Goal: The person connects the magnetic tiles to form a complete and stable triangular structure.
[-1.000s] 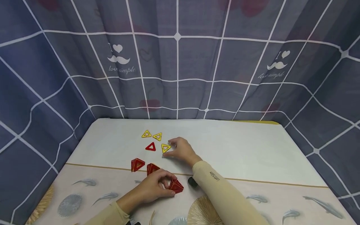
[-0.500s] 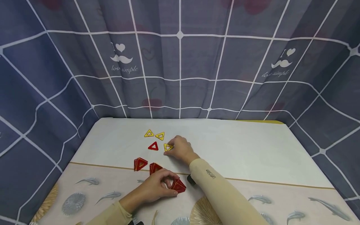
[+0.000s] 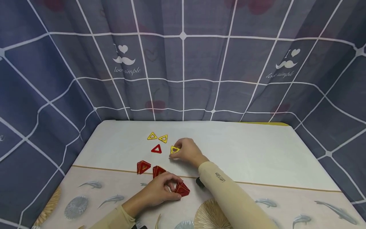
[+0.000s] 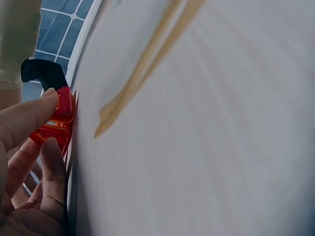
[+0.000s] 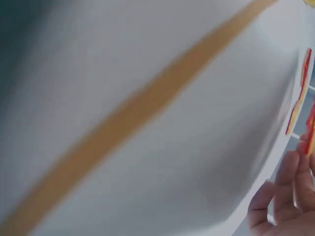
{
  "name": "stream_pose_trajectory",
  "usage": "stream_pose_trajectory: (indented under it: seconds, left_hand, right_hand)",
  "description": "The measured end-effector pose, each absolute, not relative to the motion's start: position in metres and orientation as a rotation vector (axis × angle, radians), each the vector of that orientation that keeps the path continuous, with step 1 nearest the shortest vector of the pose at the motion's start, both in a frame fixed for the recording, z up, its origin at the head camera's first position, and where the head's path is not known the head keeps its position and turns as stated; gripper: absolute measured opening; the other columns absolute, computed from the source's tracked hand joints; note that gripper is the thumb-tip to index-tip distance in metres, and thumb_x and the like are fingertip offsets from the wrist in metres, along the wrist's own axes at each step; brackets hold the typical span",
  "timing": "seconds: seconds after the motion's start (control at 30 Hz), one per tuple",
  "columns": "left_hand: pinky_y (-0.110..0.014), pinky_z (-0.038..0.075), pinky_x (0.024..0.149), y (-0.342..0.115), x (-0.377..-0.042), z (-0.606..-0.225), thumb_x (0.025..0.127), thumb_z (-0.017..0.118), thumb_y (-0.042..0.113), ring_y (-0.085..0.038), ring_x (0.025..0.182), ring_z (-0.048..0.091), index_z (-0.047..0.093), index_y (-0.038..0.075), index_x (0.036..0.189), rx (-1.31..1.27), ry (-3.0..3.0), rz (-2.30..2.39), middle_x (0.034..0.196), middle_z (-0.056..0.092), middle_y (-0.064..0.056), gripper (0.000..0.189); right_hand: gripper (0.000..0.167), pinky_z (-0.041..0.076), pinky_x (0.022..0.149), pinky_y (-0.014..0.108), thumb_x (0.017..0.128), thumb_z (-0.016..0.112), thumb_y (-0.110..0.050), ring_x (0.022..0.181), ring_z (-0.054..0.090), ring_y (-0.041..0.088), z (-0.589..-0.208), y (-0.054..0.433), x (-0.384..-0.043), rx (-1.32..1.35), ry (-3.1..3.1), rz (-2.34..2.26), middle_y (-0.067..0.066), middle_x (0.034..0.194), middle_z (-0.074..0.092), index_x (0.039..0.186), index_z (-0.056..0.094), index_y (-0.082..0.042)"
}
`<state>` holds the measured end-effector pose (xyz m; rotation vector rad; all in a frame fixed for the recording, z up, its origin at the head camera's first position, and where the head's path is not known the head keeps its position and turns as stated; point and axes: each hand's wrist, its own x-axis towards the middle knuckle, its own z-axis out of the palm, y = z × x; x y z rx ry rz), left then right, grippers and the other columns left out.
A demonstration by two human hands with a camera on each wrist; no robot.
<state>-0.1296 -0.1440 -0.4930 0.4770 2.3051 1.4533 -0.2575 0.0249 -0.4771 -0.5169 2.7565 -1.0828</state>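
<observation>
My left hand [image 3: 157,192] pinches a red pyramid of triangular tiles [image 3: 182,189] between thumb and fingers, low over the patterned cloth. Its red see-through sides [image 4: 58,125] show beside the thumb in the left wrist view. Farther forward, my right hand [image 3: 188,152] holds a yellow triangular tile [image 3: 172,149] between thumb and fingertips over the white area. In the right wrist view, this hand [image 5: 288,196] sits at the right edge. Left of it lie a red triangular tile [image 3: 156,149] and two yellow ones, a nearer tile [image 3: 163,138] and a farther tile [image 3: 152,136].
Two more red pyramids stand near the brown line: a left pyramid [image 3: 143,167] and another pyramid [image 3: 158,171] partly behind my left hand. A grid-patterned curtain [image 3: 200,63] encloses the table [image 3: 257,152] at the back and sides.
My right hand has closed its thumb and fingers on the yellow tile and drawn it slightly right, away from the red tile. My left hand keeps its grip on the pyramid.
</observation>
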Motion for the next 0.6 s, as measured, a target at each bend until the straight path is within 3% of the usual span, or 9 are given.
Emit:
stream_pose_trajectory:
  seconds: [0.33, 0.6]
  left_hand:
    - [-0.026, 0.048, 0.063, -0.144, -0.129, -0.492, 0.079, 0.088, 0.022, -0.015, 0.071, 0.058, 0.071, 0.017, 0.115, 0.471, 2.318, 1.448, 0.090, 0.060, -0.003, 0.039]
    - [-0.025, 0.048, 0.062, -0.143, -0.126, -0.490, 0.080, 0.087, 0.020, -0.015, 0.069, 0.057, 0.071, 0.015, 0.116, 0.461, 2.304, 1.469, 0.091, 0.060, -0.004, 0.041]
  right_hand:
    - [0.045, 0.050, 0.071, 0.030, 0.069, 0.092, -0.042, 0.077, 0.059, 0.012, -0.460, 0.050, -0.254, -0.582, 2.795, -1.251, -0.008, 0.080, 0.066, 0.096, 0.078, -0.009]
    - [0.040, 0.048, 0.066, 0.031, 0.065, 0.094, -0.039, 0.069, 0.057, 0.012, -0.457, 0.090, -0.238, -0.454, 2.900, -1.202, -0.008, 0.071, 0.063, 0.087, 0.077, -0.010]
